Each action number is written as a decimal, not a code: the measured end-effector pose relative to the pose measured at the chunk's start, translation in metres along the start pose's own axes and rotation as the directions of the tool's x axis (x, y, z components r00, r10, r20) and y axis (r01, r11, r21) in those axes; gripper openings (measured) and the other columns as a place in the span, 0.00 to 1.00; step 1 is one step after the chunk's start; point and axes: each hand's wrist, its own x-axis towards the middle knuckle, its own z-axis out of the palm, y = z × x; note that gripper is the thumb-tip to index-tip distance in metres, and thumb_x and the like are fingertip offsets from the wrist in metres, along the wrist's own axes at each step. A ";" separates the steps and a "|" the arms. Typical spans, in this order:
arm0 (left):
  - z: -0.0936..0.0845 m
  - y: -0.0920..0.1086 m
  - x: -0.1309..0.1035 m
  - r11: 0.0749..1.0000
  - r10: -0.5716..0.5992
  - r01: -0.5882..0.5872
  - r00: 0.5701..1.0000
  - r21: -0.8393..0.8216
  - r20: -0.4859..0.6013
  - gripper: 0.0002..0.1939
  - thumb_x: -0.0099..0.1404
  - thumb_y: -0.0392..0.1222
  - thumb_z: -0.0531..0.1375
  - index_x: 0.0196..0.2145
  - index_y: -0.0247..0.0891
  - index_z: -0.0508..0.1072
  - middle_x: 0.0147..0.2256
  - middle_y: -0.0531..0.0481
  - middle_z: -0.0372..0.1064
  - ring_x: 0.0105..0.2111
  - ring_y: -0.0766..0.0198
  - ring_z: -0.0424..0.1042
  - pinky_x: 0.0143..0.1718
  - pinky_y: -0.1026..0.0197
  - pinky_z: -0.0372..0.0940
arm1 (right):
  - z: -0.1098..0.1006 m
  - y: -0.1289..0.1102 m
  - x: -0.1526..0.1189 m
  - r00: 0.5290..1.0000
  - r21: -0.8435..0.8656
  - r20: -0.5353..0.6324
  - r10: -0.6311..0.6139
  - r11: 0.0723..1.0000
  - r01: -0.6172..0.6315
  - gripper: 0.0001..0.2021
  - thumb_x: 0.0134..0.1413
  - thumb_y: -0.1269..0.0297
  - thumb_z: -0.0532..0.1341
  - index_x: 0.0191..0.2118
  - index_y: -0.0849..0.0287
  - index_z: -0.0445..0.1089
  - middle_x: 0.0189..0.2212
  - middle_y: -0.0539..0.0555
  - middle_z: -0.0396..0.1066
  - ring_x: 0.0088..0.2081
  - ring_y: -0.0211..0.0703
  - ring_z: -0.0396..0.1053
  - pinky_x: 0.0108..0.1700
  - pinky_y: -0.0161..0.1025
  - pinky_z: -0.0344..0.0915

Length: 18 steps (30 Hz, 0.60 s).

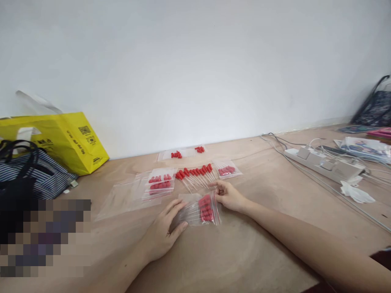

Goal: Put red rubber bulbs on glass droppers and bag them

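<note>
In front of me a clear zip bag [192, 213] lies on the table, holding several glass droppers with red rubber bulbs [207, 207]. The bulbs point toward the zip edge on the right. My left hand [163, 228] rests at the bag's left end, fingers stretched and thumb apart, touching the plastic. My right hand [227, 196] has its fingers curled in a pinch at the upper right corner of the bag's zip edge. Just beyond lies a row of loose droppers [197, 176], red bulbs facing away from me.
Filled zip bags [160, 183] overlap flat empty ones [122, 195] on the left. Another filled bag [227, 169] lies right, one more [186, 153] by the wall. A yellow bag [76, 142] and striped bag [51, 175] stand left; a power strip [324, 165] with cables lies right.
</note>
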 end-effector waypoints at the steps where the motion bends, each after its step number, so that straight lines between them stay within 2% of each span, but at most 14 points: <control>1: 0.000 -0.001 0.001 1.000 -0.015 0.015 1.000 0.004 -0.026 0.18 0.62 0.43 0.50 0.50 0.41 0.60 0.53 0.45 0.56 0.52 0.56 0.59 0.50 0.52 0.59 | -0.002 -0.001 -0.003 0.998 -0.022 0.048 0.027 0.999 -0.026 0.10 0.37 0.71 0.59 0.32 0.61 0.66 0.16 0.42 0.60 0.17 0.28 0.56 0.20 0.27 0.55; 3: 0.000 -0.004 0.003 0.999 -0.049 0.051 0.994 0.016 -0.094 0.15 0.62 0.41 0.49 0.47 0.40 0.63 0.50 0.45 0.59 0.50 0.57 0.61 0.50 0.52 0.60 | -0.004 -0.003 -0.008 0.994 -0.082 0.085 0.071 0.995 -0.064 0.04 0.38 0.68 0.60 0.25 0.61 0.65 0.15 0.44 0.60 0.16 0.29 0.56 0.18 0.28 0.54; 6: -0.001 -0.003 0.007 0.996 -0.077 0.085 0.978 0.030 -0.192 0.13 0.61 0.39 0.49 0.44 0.40 0.65 0.46 0.46 0.63 0.46 0.57 0.64 0.47 0.52 0.61 | 0.001 -0.004 -0.015 1.000 -0.213 0.023 -0.017 0.977 0.021 0.05 0.37 0.68 0.61 0.21 0.60 0.62 0.16 0.45 0.62 0.18 0.31 0.58 0.20 0.29 0.55; 8: -0.001 0.003 0.007 0.998 -0.050 0.055 0.980 0.020 -0.193 0.13 0.61 0.41 0.50 0.43 0.40 0.66 0.45 0.46 0.64 0.45 0.57 0.65 0.46 0.53 0.62 | 0.007 -0.004 -0.019 0.994 -0.326 -0.024 -0.105 0.941 0.092 0.05 0.37 0.69 0.61 0.20 0.60 0.62 0.17 0.46 0.63 0.20 0.31 0.59 0.22 0.29 0.55; 10: -0.001 0.012 0.004 1.000 0.001 -0.001 0.991 0.000 -0.136 0.16 0.60 0.45 0.53 0.45 0.40 0.65 0.45 0.46 0.63 0.45 0.56 0.65 0.46 0.53 0.62 | 0.011 -0.006 -0.024 0.990 -0.394 -0.016 -0.138 0.911 0.121 0.04 0.37 0.70 0.60 0.22 0.60 0.63 0.18 0.46 0.63 0.21 0.31 0.59 0.22 0.29 0.54; 12: 0.000 0.019 0.002 0.999 0.047 -0.048 0.997 -0.016 -0.062 0.20 0.58 0.47 0.55 0.48 0.41 0.63 0.47 0.46 0.62 0.47 0.55 0.63 0.47 0.53 0.62 | 0.011 -0.010 -0.028 0.988 -0.375 0.081 -0.129 0.915 0.150 0.03 0.38 0.69 0.60 0.25 0.59 0.64 0.18 0.45 0.63 0.20 0.31 0.58 0.21 0.28 0.53; 15: 0.000 0.021 0.000 0.997 0.066 -0.065 0.998 -0.034 0.005 0.20 0.59 0.45 0.54 0.49 0.43 0.62 0.49 0.46 0.61 0.48 0.56 0.62 0.48 0.52 0.61 | 0.002 -0.016 -0.032 0.948 -0.248 0.287 -0.139 0.945 0.213 0.11 0.40 0.67 0.61 0.35 0.59 0.67 0.19 0.44 0.62 0.19 0.29 0.56 0.21 0.28 0.52; 18: -0.004 0.016 0.002 0.998 0.062 -0.062 0.998 -0.030 0.017 0.18 0.60 0.42 0.52 0.49 0.43 0.63 0.50 0.47 0.60 0.48 0.57 0.62 0.48 0.53 0.60 | -0.007 -0.019 -0.034 0.919 -0.217 0.368 -0.144 0.948 0.235 0.17 0.41 0.68 0.59 0.43 0.58 0.68 0.18 0.43 0.61 0.18 0.29 0.54 0.20 0.27 0.51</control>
